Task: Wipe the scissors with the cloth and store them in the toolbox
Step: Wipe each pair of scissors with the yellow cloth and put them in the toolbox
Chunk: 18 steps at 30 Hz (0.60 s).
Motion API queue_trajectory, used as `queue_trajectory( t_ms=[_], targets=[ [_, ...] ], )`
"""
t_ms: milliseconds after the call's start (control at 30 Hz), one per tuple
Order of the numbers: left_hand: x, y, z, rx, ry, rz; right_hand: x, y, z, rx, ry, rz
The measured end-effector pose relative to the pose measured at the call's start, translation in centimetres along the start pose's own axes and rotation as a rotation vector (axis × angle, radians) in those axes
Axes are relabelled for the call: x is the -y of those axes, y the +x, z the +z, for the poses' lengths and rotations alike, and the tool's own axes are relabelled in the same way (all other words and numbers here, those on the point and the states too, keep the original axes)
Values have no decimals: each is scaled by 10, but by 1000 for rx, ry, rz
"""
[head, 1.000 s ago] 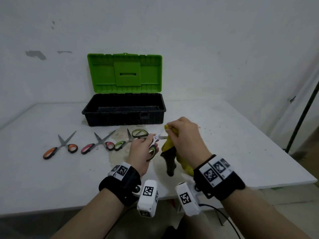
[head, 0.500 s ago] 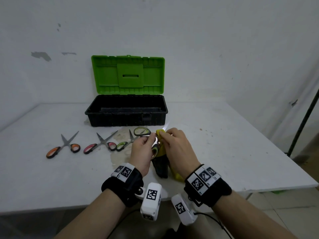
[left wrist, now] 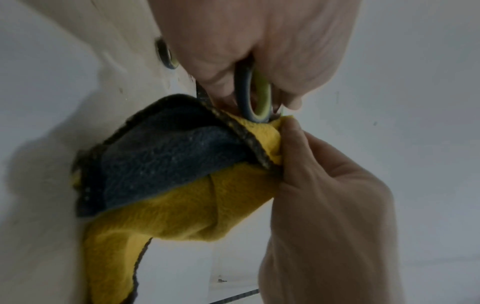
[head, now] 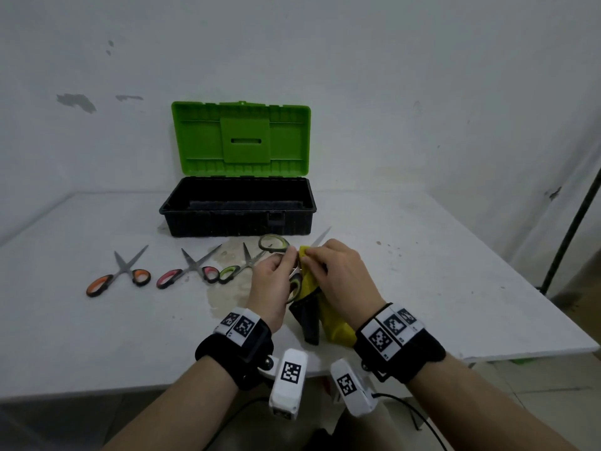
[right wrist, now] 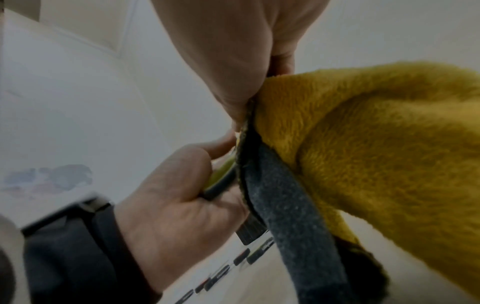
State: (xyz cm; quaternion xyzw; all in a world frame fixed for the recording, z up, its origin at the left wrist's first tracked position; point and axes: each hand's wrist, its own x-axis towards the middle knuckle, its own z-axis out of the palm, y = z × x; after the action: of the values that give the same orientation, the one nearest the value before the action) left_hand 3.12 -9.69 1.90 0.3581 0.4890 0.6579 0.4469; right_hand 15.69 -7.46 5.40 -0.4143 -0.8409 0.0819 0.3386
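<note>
My left hand [head: 273,278] grips the green-handled scissors [head: 294,286] by a handle loop, seen close in the left wrist view [left wrist: 253,96] and the right wrist view [right wrist: 221,179]. My right hand [head: 338,275] pinches the yellow and grey cloth [head: 328,320] around the blades next to the handles. The blade tip [head: 320,237] pokes out past the right hand's fingers, towards the toolbox. The cloth [left wrist: 182,185] hangs down to the table. The black toolbox [head: 237,219] stands open behind, its green lid [head: 240,138] upright.
On the white table [head: 422,271] left of my hands lie orange scissors [head: 118,278], pink scissors [head: 188,271] and open green scissors [head: 252,262]. A pale stain [head: 227,294] spreads under the left hand. A dark pole [head: 572,222] leans at the right.
My right hand slid the cloth along the blades towards the handles, up against the left hand. The blade tip has come out bare and points towards the toolbox.
</note>
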Motion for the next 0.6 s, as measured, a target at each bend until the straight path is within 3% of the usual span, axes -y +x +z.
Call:
queue_trajectory(
  t_ms=[167, 333, 467, 600],
  targets=[
    [4, 2, 1, -73, 37, 9, 0, -11, 10, -58, -29, -80],
    [9, 8, -6, -98, 86, 46, -2, -18, 5, 95, -70, -149],
    [6, 9, -2, -72, 113, 73, -1, -6, -5, -41, -60, -103],
    [7, 8, 1, -38, 115, 84, 8, -10, 6, -15, -107, -132]
  ],
)
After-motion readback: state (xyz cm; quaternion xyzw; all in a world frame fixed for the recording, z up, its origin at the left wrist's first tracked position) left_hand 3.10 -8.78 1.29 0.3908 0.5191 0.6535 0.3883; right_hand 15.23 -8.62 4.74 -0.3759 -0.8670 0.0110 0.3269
